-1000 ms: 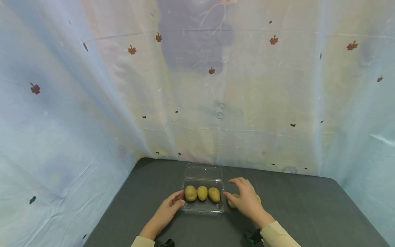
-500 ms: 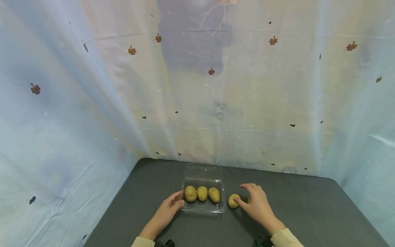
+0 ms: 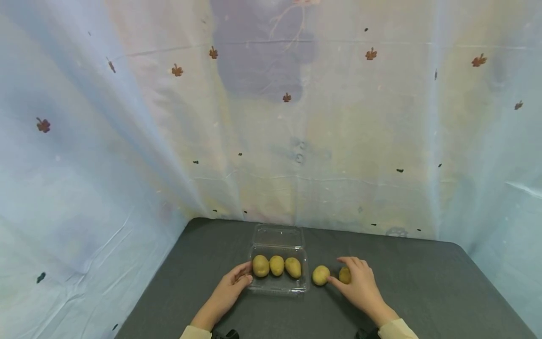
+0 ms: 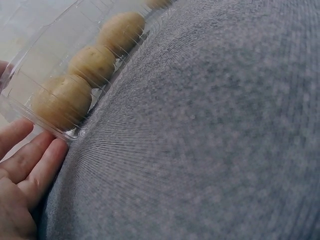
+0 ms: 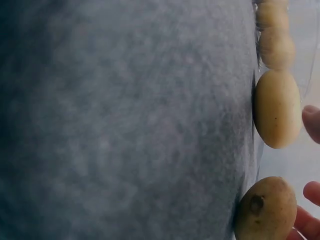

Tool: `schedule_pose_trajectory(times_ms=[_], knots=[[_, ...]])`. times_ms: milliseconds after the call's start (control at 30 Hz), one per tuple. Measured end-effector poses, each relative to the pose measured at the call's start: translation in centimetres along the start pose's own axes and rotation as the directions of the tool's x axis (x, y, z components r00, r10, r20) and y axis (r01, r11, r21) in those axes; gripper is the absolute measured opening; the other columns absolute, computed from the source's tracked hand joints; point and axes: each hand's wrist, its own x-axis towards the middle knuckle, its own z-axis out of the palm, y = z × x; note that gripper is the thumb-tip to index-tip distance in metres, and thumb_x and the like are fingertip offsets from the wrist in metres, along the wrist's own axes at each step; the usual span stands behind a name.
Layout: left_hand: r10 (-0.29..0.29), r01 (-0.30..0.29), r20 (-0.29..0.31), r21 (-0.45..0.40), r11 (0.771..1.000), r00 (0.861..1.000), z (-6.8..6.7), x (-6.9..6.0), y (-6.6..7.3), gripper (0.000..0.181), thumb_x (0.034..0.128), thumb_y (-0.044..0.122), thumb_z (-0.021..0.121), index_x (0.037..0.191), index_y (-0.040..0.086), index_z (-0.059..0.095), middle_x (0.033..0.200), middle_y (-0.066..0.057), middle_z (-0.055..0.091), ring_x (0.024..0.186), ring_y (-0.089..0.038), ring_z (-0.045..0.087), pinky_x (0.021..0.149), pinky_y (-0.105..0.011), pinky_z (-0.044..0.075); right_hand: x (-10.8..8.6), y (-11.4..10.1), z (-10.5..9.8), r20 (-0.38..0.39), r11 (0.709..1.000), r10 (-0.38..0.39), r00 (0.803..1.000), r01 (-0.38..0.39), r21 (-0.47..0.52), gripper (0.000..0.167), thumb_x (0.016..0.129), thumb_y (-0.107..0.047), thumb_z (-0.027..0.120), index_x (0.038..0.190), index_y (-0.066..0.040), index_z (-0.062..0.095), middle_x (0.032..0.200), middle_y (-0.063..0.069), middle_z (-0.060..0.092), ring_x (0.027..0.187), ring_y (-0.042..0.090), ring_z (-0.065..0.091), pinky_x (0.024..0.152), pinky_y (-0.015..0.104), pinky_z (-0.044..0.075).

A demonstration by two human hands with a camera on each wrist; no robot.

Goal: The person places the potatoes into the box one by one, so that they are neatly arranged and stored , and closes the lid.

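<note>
An open clear plastic container [image 3: 277,288] holds three yellow potatoes [image 3: 277,265] in a row. My left hand [image 3: 226,293] rests at its left end; in the left wrist view straight fingers of the left hand [image 4: 32,167] touch the end wall. Right of the container, one potato [image 3: 321,275] lies on the table, with my right thumb tip close by. My right hand [image 3: 361,288] spreads thumb and fingers around another potato [image 3: 345,275], partly hidden by the hand. In the right wrist view, fingers of the right hand [image 5: 306,222] are behind the spotted potato [image 5: 267,210], the thumb apart from it.
The dark grey table [image 3: 406,278] spreads to both sides. The container's clear lid [image 3: 278,235] is folded back toward the far edge. A pale patterned curtain [image 3: 347,141] hangs behind the table and along its left side.
My right hand has moved right, from over the nearer loose potato to the farther one, leaving the nearer in full view. My left hand has stayed at the container.
</note>
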Motion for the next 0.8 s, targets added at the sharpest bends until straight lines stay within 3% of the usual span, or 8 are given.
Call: schedule_pose_trajectory(times_ms=[333, 600, 800], knots=[[-0.008, 0.007, -0.007, -0.008, 1.0, 1.0, 0.0, -0.1, 0.1, 0.06, 0.1, 0.038, 0.054, 0.149, 0.007, 0.036, 0.15, -0.014, 0.039, 0.137, -0.031, 0.037, 0.109, -0.049, 0.035, -0.1, 0.7, -0.1, 0.023, 1.0, 0.028, 0.999, -0.029, 0.013, 0.065, 0.077, -0.056, 0.075, 0.125, -0.013, 0.062, 0.12, 0.007, 0.058, 0.111, 0.034, 0.049, 0.091, 0.058, 0.037], [-0.007, 0.007, -0.005, -0.002, 1.0, 1.0, 0.0, -0.1, 0.2, 0.06, 0.1001, 0.037, 0.053, 0.148, 0.006, 0.036, 0.149, -0.014, 0.039, 0.136, -0.031, 0.037, 0.109, -0.049, 0.034, 0.0, 1.1, -0.3, 0.094, 0.996, 0.082, 0.992, -0.086, 0.037, 0.074, 0.076, -0.059, 0.074, 0.13, -0.012, 0.058, 0.126, 0.012, 0.056, 0.115, 0.036, 0.047, 0.092, 0.062, 0.037], [-0.005, 0.005, -0.003, -0.009, 1.0, 1.0, 0.1, -0.1, 0.3, 0.06, 0.1002, 0.037, 0.053, 0.148, 0.006, 0.037, 0.149, -0.014, 0.039, 0.136, -0.031, 0.037, 0.109, -0.049, 0.034, 0.0, 1.4, -0.5, 0.139, 0.989, 0.137, 0.981, -0.143, 0.036, 0.067, 0.079, -0.048, 0.078, 0.131, -0.01, 0.058, 0.123, 0.011, 0.057, 0.107, 0.031, 0.05, 0.082, 0.051, 0.045]])
